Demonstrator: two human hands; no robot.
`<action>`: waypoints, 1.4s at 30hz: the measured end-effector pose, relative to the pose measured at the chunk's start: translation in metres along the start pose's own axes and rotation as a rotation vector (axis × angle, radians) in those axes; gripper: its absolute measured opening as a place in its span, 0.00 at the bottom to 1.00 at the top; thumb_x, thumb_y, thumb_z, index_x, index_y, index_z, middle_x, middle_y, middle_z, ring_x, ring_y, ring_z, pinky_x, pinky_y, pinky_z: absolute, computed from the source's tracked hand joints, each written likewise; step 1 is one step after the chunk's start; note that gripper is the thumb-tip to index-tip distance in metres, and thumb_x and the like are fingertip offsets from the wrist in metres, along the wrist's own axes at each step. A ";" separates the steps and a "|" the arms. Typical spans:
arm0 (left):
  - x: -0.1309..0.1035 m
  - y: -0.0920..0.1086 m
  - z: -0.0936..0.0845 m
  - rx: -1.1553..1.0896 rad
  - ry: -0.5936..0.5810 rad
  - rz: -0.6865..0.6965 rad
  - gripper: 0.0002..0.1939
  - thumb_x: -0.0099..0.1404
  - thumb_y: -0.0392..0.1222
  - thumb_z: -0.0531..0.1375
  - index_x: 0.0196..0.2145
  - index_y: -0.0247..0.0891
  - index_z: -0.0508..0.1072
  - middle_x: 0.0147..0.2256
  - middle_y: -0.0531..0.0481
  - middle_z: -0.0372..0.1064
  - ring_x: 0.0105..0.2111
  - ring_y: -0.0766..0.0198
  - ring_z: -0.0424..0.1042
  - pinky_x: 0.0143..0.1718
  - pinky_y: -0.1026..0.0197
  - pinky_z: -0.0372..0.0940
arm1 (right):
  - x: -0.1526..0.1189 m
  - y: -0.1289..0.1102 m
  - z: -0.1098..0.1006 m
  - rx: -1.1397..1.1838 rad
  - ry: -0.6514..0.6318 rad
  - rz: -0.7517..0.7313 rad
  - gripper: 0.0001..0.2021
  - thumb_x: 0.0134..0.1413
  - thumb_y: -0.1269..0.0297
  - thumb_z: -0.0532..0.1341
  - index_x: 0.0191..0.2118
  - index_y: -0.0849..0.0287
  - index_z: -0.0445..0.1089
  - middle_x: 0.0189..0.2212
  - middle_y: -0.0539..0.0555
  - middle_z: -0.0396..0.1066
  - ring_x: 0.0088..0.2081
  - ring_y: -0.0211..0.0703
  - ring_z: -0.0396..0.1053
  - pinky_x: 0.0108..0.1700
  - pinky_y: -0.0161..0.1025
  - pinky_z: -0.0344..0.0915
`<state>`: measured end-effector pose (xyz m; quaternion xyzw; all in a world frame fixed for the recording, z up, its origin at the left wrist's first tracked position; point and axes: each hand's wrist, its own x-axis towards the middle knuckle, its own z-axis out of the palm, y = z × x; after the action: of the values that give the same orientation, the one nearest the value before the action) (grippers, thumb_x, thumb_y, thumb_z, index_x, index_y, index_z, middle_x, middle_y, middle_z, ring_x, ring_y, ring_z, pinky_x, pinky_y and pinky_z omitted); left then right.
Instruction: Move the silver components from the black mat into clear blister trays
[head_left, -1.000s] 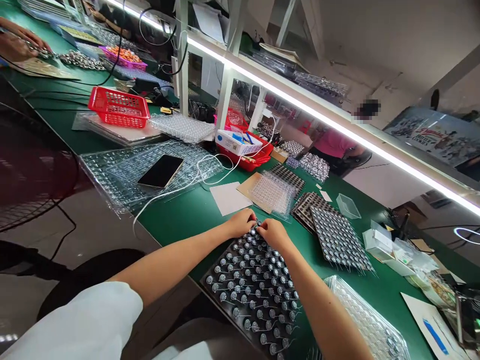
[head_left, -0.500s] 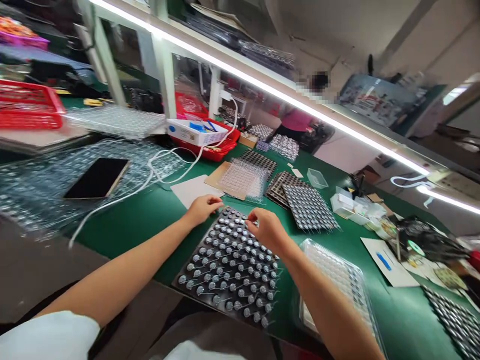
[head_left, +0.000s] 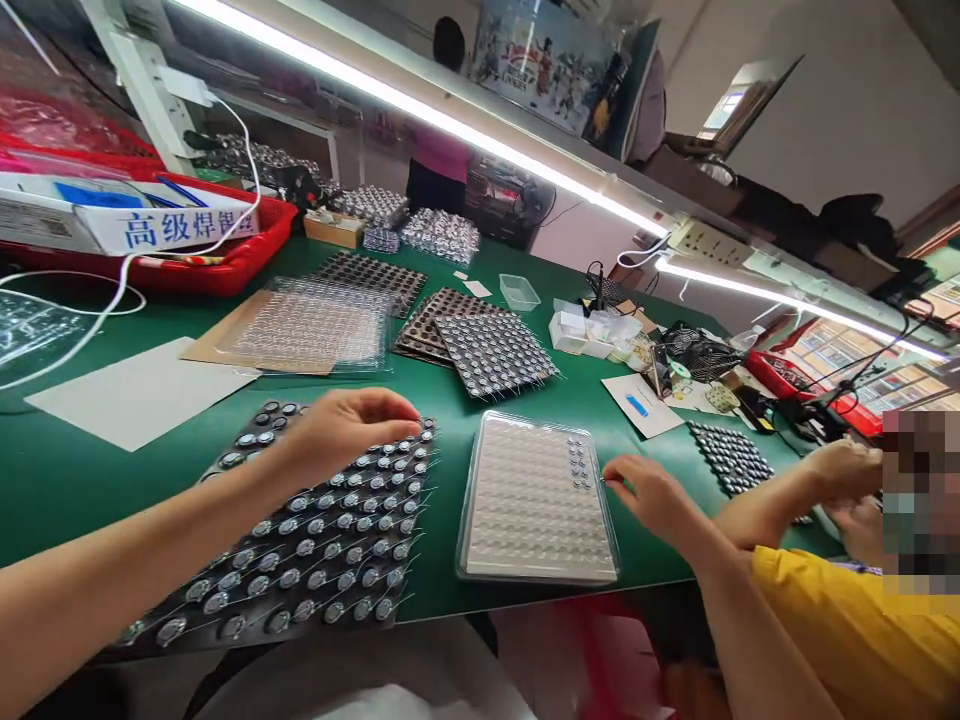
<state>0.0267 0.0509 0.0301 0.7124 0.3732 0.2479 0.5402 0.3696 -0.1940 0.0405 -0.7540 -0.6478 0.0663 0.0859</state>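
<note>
My left hand (head_left: 352, 425) is over the far right part of a dark board (head_left: 281, 480) studded with small round silver parts with thin wire leads. Its thumb and fingertips come close together in a pinch; whatever is between them is hidden. My right hand (head_left: 645, 490) is pinched just beyond the right edge of a clear plastic tray (head_left: 536, 500) with a whitish inside. A tiny dark bit shows at those fingertips, too small to name. Short rows of small round silver parts (head_left: 579, 463) sit in the tray's far right corner.
Behind are a loaded board (head_left: 495, 350) on stacked dark boards, clear trays (head_left: 315, 325) on cardboard, a white sheet (head_left: 142, 390) and a red basket (head_left: 262, 245). A co-worker in a yellow sleeve (head_left: 840, 620) works close on my right, hands by another board (head_left: 731, 460).
The view has swung right. My right hand has gone from the dark board to the clear tray's right side. My left hand has shifted from the board's far left corner to its far right part.
</note>
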 end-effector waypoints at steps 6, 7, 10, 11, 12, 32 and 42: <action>0.016 0.028 0.112 -0.132 -0.451 -0.008 0.09 0.51 0.43 0.65 0.30 0.36 0.75 0.24 0.53 0.72 0.25 0.69 0.68 0.29 0.66 0.63 | 0.003 -0.014 0.007 -0.341 -0.152 -0.202 0.09 0.56 0.77 0.53 0.33 0.58 0.68 0.32 0.52 0.71 0.36 0.41 0.65 0.37 0.38 0.51; 0.017 0.029 0.126 -0.133 -0.492 -0.005 0.08 0.51 0.41 0.64 0.29 0.35 0.75 0.24 0.53 0.71 0.24 0.69 0.67 0.28 0.66 0.63 | 0.006 -0.017 0.008 -0.392 -0.176 -0.247 0.09 0.54 0.78 0.54 0.32 0.58 0.67 0.32 0.52 0.71 0.35 0.41 0.64 0.36 0.38 0.50; 0.020 0.030 0.160 -0.104 -0.561 -0.005 0.06 0.52 0.38 0.62 0.29 0.34 0.74 0.23 0.53 0.70 0.23 0.69 0.66 0.26 0.66 0.61 | 0.012 -0.020 0.011 -0.463 -0.228 -0.339 0.09 0.51 0.79 0.56 0.30 0.58 0.67 0.31 0.53 0.70 0.35 0.41 0.64 0.35 0.39 0.47; 0.022 0.030 0.168 -0.086 -0.567 -0.001 0.06 0.53 0.38 0.61 0.29 0.33 0.74 0.23 0.53 0.70 0.23 0.68 0.66 0.26 0.66 0.61 | 0.014 -0.020 0.012 -0.462 -0.233 -0.352 0.08 0.51 0.79 0.57 0.30 0.58 0.68 0.31 0.53 0.70 0.34 0.41 0.64 0.34 0.39 0.46; 0.023 0.029 0.175 -0.061 -0.568 0.007 0.06 0.53 0.38 0.61 0.29 0.33 0.74 0.23 0.53 0.70 0.24 0.68 0.67 0.26 0.66 0.61 | 0.015 -0.019 0.013 -0.451 -0.234 -0.360 0.08 0.51 0.79 0.57 0.30 0.58 0.68 0.31 0.53 0.70 0.34 0.41 0.64 0.34 0.40 0.46; 0.032 0.043 0.245 0.732 -0.478 0.289 0.08 0.55 0.40 0.59 0.30 0.39 0.78 0.37 0.42 0.73 0.44 0.50 0.67 0.42 0.55 0.63 | -0.069 0.022 0.050 0.092 0.342 0.059 0.10 0.62 0.62 0.52 0.46 0.53 0.66 0.42 0.53 0.71 0.42 0.44 0.69 0.45 0.42 0.63; 0.031 0.061 0.242 0.727 -0.514 0.175 0.20 0.49 0.42 0.63 0.41 0.35 0.72 0.43 0.36 0.68 0.48 0.45 0.65 0.46 0.50 0.64 | -0.049 0.017 0.041 -0.004 0.464 -0.012 0.10 0.60 0.59 0.53 0.44 0.54 0.67 0.39 0.54 0.73 0.41 0.46 0.71 0.45 0.45 0.65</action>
<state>0.2443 -0.0745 0.0159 0.9231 0.2281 -0.0395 0.3070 0.3698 -0.2428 -0.0034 -0.7452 -0.6155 -0.1107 0.2316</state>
